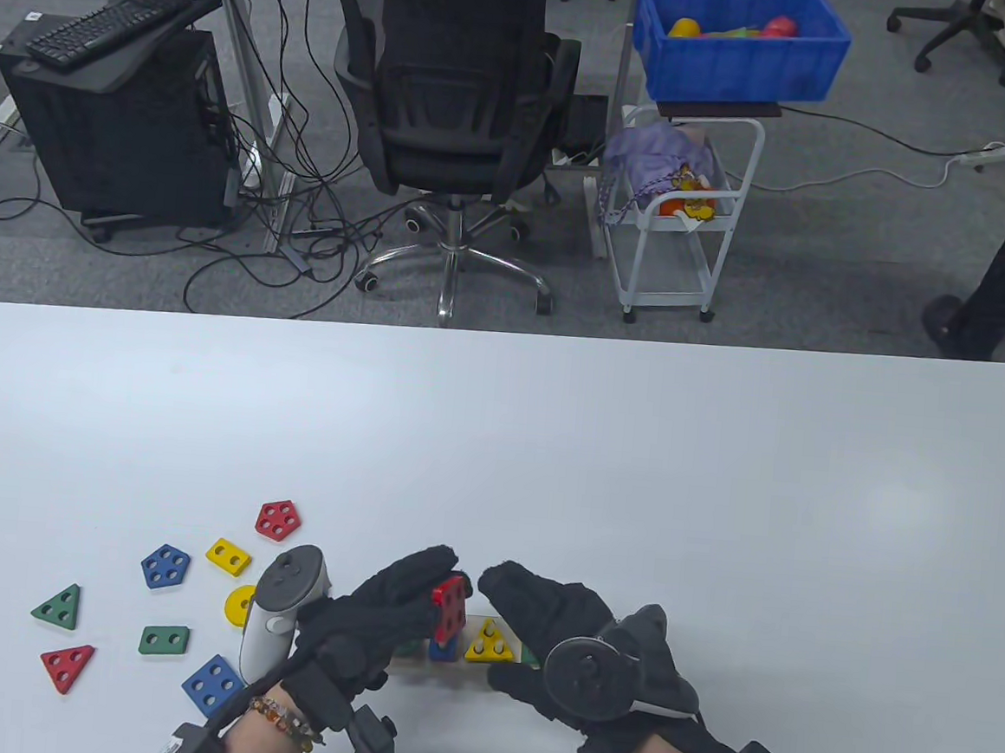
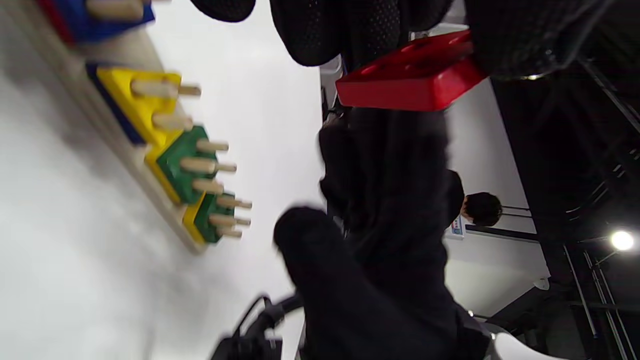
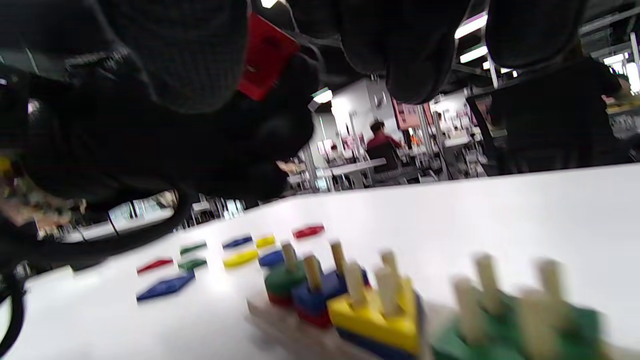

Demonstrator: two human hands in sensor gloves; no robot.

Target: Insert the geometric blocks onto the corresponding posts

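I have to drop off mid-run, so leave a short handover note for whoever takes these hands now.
Left hand grips a red square block above the peg board.
Right hand hovers open beside the board, holding nothing.
Done: blue, yellow triangle and green pieces sit on posts.
Left: seat the red square, then the loose pieces on the table's left, among them the red pentagon, blue pentagon and green triangle.

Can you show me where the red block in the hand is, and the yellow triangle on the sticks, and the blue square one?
red block [image 1: 450, 608], table view, on its holed top face.
yellow triangle block [image 1: 487, 641], table view, middle of its top between the posts.
blue square block [image 1: 213, 685], table view, centre of its top face.
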